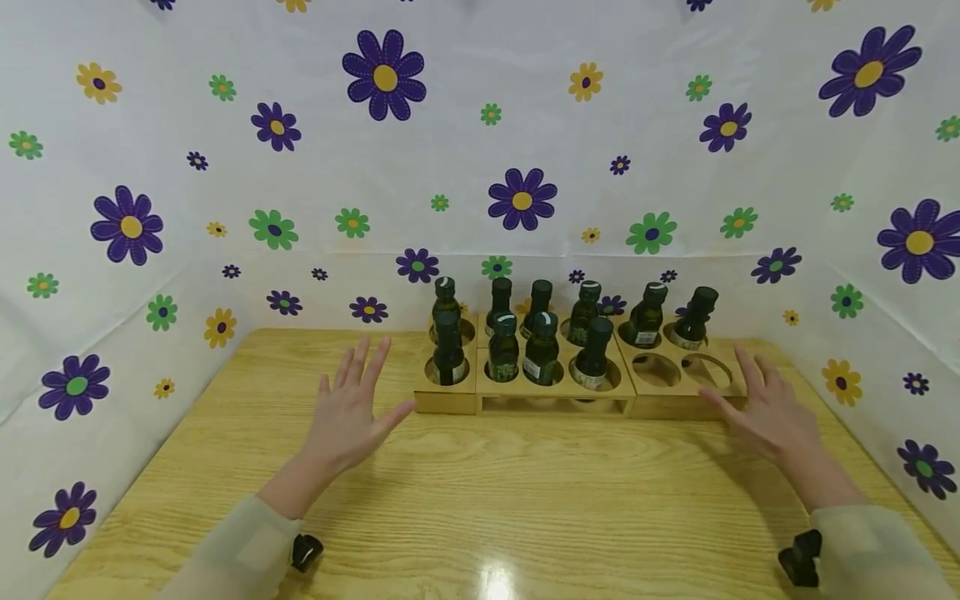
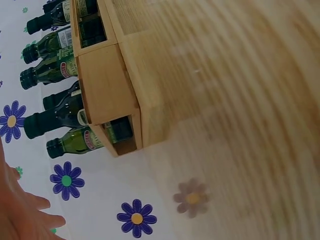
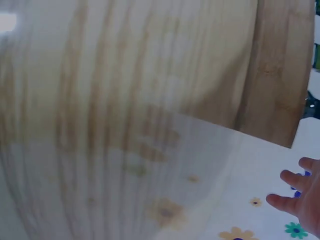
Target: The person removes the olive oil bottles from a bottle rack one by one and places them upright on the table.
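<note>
My left hand (image 1: 348, 412) hovers over the wooden table (image 1: 480, 500), fingers spread and straight, holding nothing. It sits just left of the wooden bottle rack (image 1: 555, 396), with the thumb tip near the rack's near left corner; I cannot tell whether it touches the wood. My right hand (image 1: 765, 408) is open too, fingers straight, at the rack's right end, fingertips close to or on its near right corner. The two hands are well apart, one at each end of the rack.

The rack stands at the far middle of the table, close to the flowered backdrop (image 1: 480, 167). It looks made of three joined sections. Ten dark green bottles (image 1: 540, 350) with black caps stand upright in its round holes: two in the left section, six in the middle one, two in the far row of the right section. The two near holes (image 1: 678, 369) of the right section hold no bottle.

The left wrist view shows the rack's end (image 2: 107, 85) with bottles (image 2: 55, 70) poking out beyond it, and my fingers (image 2: 30, 215) at the lower left edge. The right wrist view is blurred; it shows table grain, a rack side (image 3: 277, 70) and my fingertips (image 3: 295, 192) at lower right.
</note>
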`<state>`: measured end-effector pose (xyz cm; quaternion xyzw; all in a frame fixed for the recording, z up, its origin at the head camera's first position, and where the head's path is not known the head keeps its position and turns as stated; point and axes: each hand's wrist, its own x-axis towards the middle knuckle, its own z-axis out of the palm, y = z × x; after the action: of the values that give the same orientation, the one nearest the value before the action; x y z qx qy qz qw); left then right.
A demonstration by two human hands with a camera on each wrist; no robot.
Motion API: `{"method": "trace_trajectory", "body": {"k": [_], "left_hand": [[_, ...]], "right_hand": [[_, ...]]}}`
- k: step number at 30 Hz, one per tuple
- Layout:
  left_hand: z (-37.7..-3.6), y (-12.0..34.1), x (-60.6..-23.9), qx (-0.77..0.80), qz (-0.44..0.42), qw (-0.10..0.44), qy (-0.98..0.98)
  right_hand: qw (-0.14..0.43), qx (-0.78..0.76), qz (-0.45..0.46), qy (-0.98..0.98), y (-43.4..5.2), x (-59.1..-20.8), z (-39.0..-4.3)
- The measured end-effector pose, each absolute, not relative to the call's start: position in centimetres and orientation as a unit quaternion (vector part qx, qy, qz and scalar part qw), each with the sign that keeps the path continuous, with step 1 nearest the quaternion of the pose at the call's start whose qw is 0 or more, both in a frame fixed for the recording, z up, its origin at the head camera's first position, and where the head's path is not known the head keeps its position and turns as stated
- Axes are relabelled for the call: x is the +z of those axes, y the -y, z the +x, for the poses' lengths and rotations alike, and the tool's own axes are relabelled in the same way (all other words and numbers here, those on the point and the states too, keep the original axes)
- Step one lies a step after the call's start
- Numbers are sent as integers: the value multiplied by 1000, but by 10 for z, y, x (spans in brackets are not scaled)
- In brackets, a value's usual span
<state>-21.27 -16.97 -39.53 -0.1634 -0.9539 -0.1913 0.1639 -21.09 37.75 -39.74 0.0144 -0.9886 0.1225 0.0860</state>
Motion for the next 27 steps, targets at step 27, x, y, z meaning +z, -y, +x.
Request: {"method": "trace_trajectory", "body": {"k": [27], "left_hand": [[-271, 140, -397, -530, -239, 59, 811]], "right_hand": [[-23, 306, 35, 951, -397, -420, -219]]}}
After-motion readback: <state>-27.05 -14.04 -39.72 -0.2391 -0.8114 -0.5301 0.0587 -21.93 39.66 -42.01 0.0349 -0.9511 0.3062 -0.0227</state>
